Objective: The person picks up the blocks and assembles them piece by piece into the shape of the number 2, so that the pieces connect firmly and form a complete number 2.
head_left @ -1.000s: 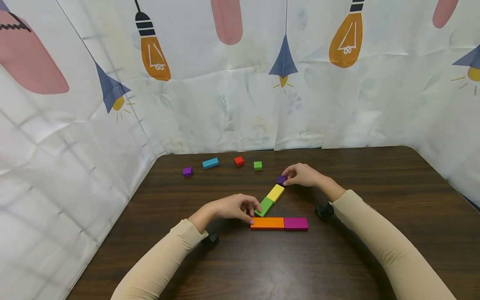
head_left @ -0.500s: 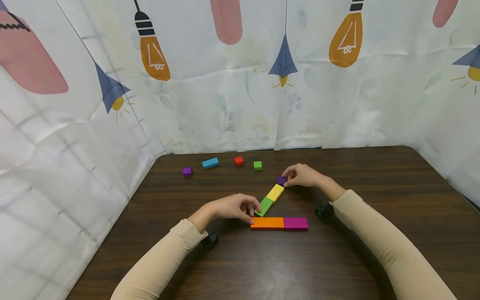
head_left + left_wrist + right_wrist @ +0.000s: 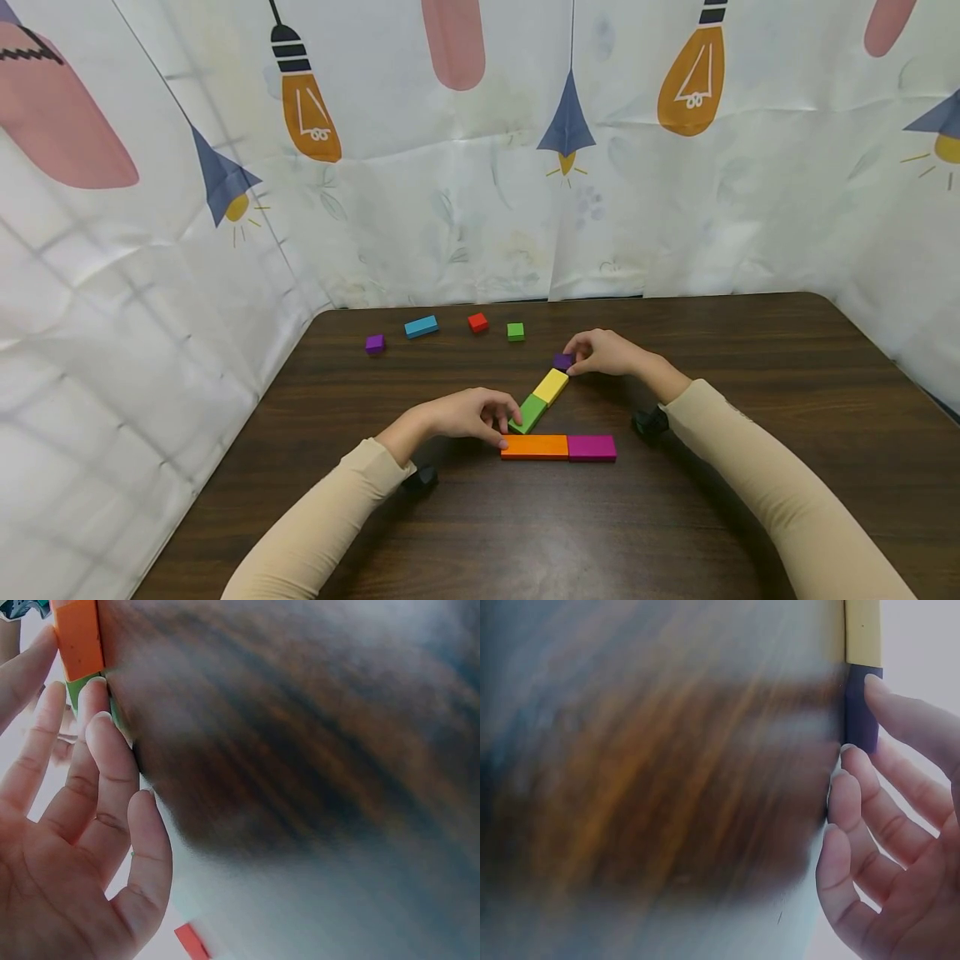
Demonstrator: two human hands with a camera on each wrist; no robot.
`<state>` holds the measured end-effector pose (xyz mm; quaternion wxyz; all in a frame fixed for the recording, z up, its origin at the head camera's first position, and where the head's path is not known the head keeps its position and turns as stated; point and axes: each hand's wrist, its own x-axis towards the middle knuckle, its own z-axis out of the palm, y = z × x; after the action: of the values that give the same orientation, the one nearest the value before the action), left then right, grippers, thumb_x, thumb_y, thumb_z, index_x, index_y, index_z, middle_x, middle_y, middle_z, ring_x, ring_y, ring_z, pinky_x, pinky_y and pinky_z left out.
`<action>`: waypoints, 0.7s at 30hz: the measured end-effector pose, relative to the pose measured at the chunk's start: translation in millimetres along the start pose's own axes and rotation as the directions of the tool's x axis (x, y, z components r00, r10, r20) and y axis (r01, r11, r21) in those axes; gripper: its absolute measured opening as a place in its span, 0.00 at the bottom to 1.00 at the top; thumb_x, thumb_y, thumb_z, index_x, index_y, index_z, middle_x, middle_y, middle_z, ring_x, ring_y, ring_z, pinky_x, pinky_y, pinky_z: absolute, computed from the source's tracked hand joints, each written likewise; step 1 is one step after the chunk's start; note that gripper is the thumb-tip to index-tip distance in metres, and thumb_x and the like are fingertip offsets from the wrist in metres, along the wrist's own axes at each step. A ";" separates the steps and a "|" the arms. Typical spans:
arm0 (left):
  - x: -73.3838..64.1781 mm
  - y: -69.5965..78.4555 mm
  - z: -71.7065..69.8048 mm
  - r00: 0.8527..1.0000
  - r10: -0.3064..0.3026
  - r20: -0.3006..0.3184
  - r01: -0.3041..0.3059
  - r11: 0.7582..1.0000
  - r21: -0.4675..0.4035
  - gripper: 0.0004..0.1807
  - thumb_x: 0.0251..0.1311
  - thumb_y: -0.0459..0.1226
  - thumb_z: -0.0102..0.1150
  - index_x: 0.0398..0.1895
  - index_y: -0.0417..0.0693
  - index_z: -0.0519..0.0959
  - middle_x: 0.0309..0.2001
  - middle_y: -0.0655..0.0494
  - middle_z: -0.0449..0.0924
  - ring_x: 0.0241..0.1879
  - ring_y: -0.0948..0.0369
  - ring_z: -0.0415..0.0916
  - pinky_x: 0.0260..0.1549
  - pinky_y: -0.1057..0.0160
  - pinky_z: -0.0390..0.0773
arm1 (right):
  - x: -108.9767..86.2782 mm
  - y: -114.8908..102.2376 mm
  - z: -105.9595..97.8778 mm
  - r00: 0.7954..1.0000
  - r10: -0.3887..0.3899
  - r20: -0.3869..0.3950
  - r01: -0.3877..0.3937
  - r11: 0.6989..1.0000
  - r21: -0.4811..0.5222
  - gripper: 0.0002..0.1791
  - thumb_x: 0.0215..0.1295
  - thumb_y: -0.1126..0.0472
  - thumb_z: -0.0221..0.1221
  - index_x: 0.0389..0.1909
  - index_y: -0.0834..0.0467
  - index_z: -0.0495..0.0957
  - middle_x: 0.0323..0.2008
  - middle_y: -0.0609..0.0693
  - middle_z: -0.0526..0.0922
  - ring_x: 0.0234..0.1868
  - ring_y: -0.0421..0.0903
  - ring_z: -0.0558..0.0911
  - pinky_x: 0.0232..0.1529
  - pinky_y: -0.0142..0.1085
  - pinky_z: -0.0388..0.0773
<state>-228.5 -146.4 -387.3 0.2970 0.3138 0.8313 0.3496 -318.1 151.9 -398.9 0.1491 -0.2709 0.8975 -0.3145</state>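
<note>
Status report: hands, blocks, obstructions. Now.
Right hand pinches dark purple block against yellow block. Left hand at green block and orange block. Red block apart, seemingly not in the way.

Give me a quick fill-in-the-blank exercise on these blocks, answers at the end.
1. The dark purple block is pinched by the grip on the person's ____ side.
2. The magenta block meets, end to end, one coloured ____.
3. Among the far blocks, the red block lies between the small green block and one coloured ____.

Missing words: right; orange; blue.
</note>
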 end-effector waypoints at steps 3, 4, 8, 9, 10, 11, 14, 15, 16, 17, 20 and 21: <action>-0.7 1.0 -0.4 1.000 0.007 0.005 -0.007 1.000 0.000 0.16 0.63 0.32 0.70 0.52 0.45 0.80 0.36 0.58 0.79 0.31 0.62 0.72 0.35 0.67 0.73 | -0.2 0.5 -1.1 1.000 -0.004 0.010 0.004 1.000 0.002 0.23 0.65 0.61 0.70 0.58 0.65 0.79 0.30 0.48 0.79 0.30 0.43 0.72 0.37 0.37 0.68; -0.9 1.3 -0.6 1.000 0.007 0.006 -0.007 1.000 -0.001 0.16 0.63 0.32 0.70 0.53 0.44 0.80 0.36 0.57 0.79 0.31 0.62 0.72 0.35 0.67 0.72 | -0.5 0.5 -1.6 1.000 -0.006 0.014 0.006 1.000 0.000 0.24 0.65 0.61 0.70 0.59 0.65 0.79 0.30 0.48 0.79 0.30 0.43 0.72 0.37 0.37 0.68; -0.6 0.9 -0.9 1.000 0.007 0.008 -0.007 1.000 -0.005 0.16 0.63 0.32 0.70 0.52 0.44 0.80 0.36 0.57 0.79 0.31 0.62 0.72 0.35 0.67 0.72 | -1.8 -0.3 -2.6 1.000 -0.006 0.019 0.005 1.000 0.001 0.23 0.65 0.61 0.70 0.59 0.65 0.80 0.31 0.48 0.79 0.30 0.44 0.71 0.36 0.37 0.68; -0.4 0.4 -1.0 1.000 0.010 0.008 -0.010 1.000 -0.006 0.16 0.63 0.33 0.70 0.53 0.44 0.80 0.36 0.57 0.79 0.31 0.62 0.72 0.35 0.67 0.72 | -2.4 -0.9 -2.8 1.000 -0.006 0.019 0.006 1.000 0.003 0.23 0.65 0.61 0.70 0.58 0.65 0.80 0.31 0.48 0.79 0.31 0.44 0.71 0.36 0.37 0.68; -0.1 -0.4 -1.1 1.000 0.011 0.007 -0.011 1.000 -0.004 0.16 0.63 0.32 0.70 0.52 0.45 0.80 0.36 0.58 0.79 0.31 0.63 0.72 0.35 0.67 0.73 | -2.8 -1.4 -2.9 1.000 -0.006 0.019 0.006 1.000 0.002 0.22 0.65 0.61 0.69 0.57 0.65 0.80 0.31 0.48 0.79 0.31 0.44 0.71 0.36 0.37 0.68; 0.1 -1.2 -1.2 1.000 0.013 0.008 -0.013 1.000 -0.005 0.16 0.63 0.33 0.70 0.53 0.45 0.80 0.36 0.58 0.79 0.31 0.63 0.72 0.35 0.67 0.73 | -3.1 -1.9 -3.0 1.000 -0.008 0.020 0.008 1.000 0.002 0.22 0.65 0.61 0.69 0.57 0.65 0.80 0.31 0.48 0.79 0.31 0.44 0.71 0.36 0.37 0.68; 0.6 -3.6 -1.5 1.000 0.027 0.013 -0.027 1.000 0.012 0.15 0.64 0.33 0.70 0.52 0.45 0.79 0.36 0.59 0.79 0.31 0.64 0.72 0.35 0.67 0.74 | -3.0 -1.9 -2.9 1.000 -0.012 0.018 0.012 1.000 0.000 0.21 0.66 0.60 0.69 0.56 0.65 0.81 0.31 0.48 0.80 0.31 0.44 0.72 0.36 0.37 0.68; 0.7 -4.1 -1.4 0.999 0.029 0.013 -0.029 1.000 0.012 0.15 0.64 0.33 0.70 0.53 0.45 0.79 0.36 0.59 0.79 0.31 0.64 0.72 0.35 0.67 0.74 | -2.8 -1.6 -2.8 1.000 -0.012 0.016 0.012 1.000 0.000 0.20 0.66 0.61 0.69 0.55 0.65 0.81 0.31 0.48 0.80 0.32 0.44 0.72 0.36 0.37 0.68; 0.6 -4.2 -1.2 1.000 0.029 0.012 -0.029 0.999 0.013 0.15 0.64 0.33 0.70 0.52 0.46 0.79 0.36 0.59 0.79 0.31 0.64 0.72 0.36 0.67 0.74 | -2.7 -1.1 -3.0 1.000 -0.016 0.017 0.016 1.000 -0.004 0.20 0.66 0.60 0.69 0.55 0.65 0.81 0.31 0.49 0.80 0.32 0.44 0.72 0.36 0.37 0.68; 0.6 -4.3 -1.0 1.000 0.028 0.013 -0.029 1.000 0.011 0.16 0.64 0.33 0.70 0.53 0.46 0.79 0.36 0.60 0.79 0.31 0.64 0.72 0.36 0.67 0.74 | -2.6 -0.7 -3.1 1.000 -0.019 0.018 0.019 1.000 -0.006 0.20 0.66 0.60 0.69 0.55 0.66 0.81 0.31 0.49 0.80 0.31 0.44 0.72 0.36 0.37 0.68; 0.4 -2.7 -0.3 1.000 0.018 0.009 -0.018 1.000 -0.004 0.16 0.64 0.32 0.70 0.53 0.46 0.80 0.36 0.59 0.79 0.31 0.63 0.72 0.35 0.67 0.73 | -2.3 0.1 -3.2 1.000 -0.023 0.020 0.023 1.000 -0.011 0.20 0.66 0.60 0.69 0.55 0.66 0.80 0.31 0.49 0.79 0.31 0.44 0.72 0.36 0.37 0.68; 0.3 -2.2 0.1 1.000 0.011 0.006 -0.011 1.000 -0.007 0.16 0.63 0.32 0.70 0.53 0.46 0.80 0.36 0.59 0.79 0.31 0.63 0.72 0.35 0.67 0.73 | -2.3 0.2 -3.0 1.000 -0.018 0.020 0.019 1.000 -0.011 0.20 0.66 0.60 0.69 0.55 0.66 0.80 0.31 0.49 0.79 0.31 0.44 0.71 0.36 0.37 0.68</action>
<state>-229.3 -147.3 -389.1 0.2986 0.3185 0.8275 0.3532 -317.7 154.8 -396.5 0.1538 -0.2832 0.8951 -0.3081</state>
